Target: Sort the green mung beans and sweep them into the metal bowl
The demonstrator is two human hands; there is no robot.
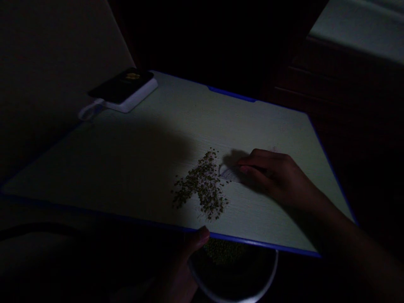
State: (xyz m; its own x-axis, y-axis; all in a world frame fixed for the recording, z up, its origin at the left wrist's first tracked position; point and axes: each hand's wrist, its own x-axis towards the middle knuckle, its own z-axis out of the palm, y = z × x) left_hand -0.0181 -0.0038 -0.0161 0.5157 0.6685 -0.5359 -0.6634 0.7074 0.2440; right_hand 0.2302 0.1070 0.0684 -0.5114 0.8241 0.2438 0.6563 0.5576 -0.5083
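A loose patch of small green seeds, likely mung beans (203,185), lies scattered across the pale table top (252,126). My right hand (271,176) rests on the table just right of the patch, its fingertips pinching a small white scrap of paper or card (227,172) whose edge touches the seeds. At the table's front edge sits my left hand (179,265), mostly in shadow, with its thumb over the blue rim. Below that edge is a round white-rimmed bowl (249,292) holding similar green seeds (224,251). Whether my left hand grips the bowl is hidden.
A black phone (121,85) lies on a white power bank (135,101) at the table's far left corner, with a white cable loop (90,110) beside it. Dark wooden furniture (315,80) stands beyond the right edge, and the room is dim.
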